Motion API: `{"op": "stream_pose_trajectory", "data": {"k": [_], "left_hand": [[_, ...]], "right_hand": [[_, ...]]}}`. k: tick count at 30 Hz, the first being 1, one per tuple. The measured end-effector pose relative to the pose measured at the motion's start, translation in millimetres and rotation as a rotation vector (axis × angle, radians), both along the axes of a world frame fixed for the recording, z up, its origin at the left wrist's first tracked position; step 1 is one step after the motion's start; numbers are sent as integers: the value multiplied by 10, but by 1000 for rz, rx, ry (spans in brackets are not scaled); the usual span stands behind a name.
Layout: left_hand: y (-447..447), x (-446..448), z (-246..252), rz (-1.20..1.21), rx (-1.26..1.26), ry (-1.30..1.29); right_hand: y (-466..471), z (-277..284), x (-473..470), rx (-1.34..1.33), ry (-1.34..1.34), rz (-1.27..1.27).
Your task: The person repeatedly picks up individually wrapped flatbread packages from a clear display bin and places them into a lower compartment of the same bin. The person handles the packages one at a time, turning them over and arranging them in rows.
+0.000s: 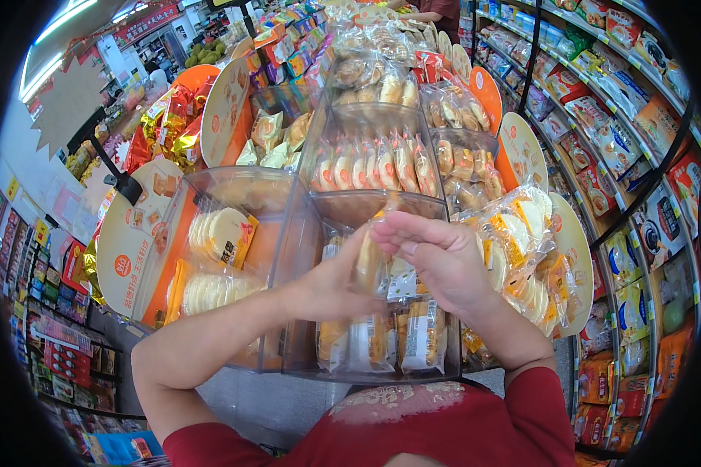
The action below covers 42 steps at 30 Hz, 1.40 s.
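Observation:
Over a clear plastic display bin [374,373], my left hand [339,280] grips a wrapped pastry [369,260], its fingers blurred. My right hand [438,251] is beside the pastry's upper end, thumb and fingertips pinched together; whether they hold the wrapper cannot be told. Beneath both hands lie several wrapped pastries [423,335] with white and yellow packaging. Packs of round white cakes [225,236] stand in the compartment at the left. More bagged white cakes [517,233] are piled to the right of my right hand.
Clear dividers [277,262] separate the bins. Upright wrapped flat pastries [380,166] fill the bin ahead. Rounded printed boards [146,233] edge the display, with a black clamp [125,187] at the left. Stocked shelves [619,204] run along the right. A person in red [438,14] stands at the far end.

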<state>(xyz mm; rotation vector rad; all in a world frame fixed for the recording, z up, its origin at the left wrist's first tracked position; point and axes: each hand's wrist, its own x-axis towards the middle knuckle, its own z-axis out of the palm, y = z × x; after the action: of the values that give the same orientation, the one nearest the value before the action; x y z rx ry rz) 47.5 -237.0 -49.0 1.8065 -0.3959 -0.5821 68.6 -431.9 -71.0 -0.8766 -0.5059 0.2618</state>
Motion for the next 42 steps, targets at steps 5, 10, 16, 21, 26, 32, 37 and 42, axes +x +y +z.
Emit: {"op": "stream_pose_trajectory", "data": {"k": [5,10,16,21,26,32,37,42], "left_hand": [[71,65,9,87,-150,298],[73,114,54,137,-113,298],[70,140,35,205,-5,291],[74,166,6,240,27,315],[81,172,-19,302,-74,346],[104,200,-41,351,-150,369],[122,206,-62,389,-144,322],[131,219,-86,421,-138,291]], "right_hand": [[-5,-2,69,-82,89,-36],[-331,213,76,-400,-110,-187],[-1016,289,337,-1421,-827,-702],[-1205,10,602,-1637,-877,-593],[-1062,-68,661,-1747,-881,-346],[-1101,-199,827,-1704,-799,-242],[-1073,-29,781,-1511,-801,-207],[-1104,81,722,-1163,-859,-260]]}}
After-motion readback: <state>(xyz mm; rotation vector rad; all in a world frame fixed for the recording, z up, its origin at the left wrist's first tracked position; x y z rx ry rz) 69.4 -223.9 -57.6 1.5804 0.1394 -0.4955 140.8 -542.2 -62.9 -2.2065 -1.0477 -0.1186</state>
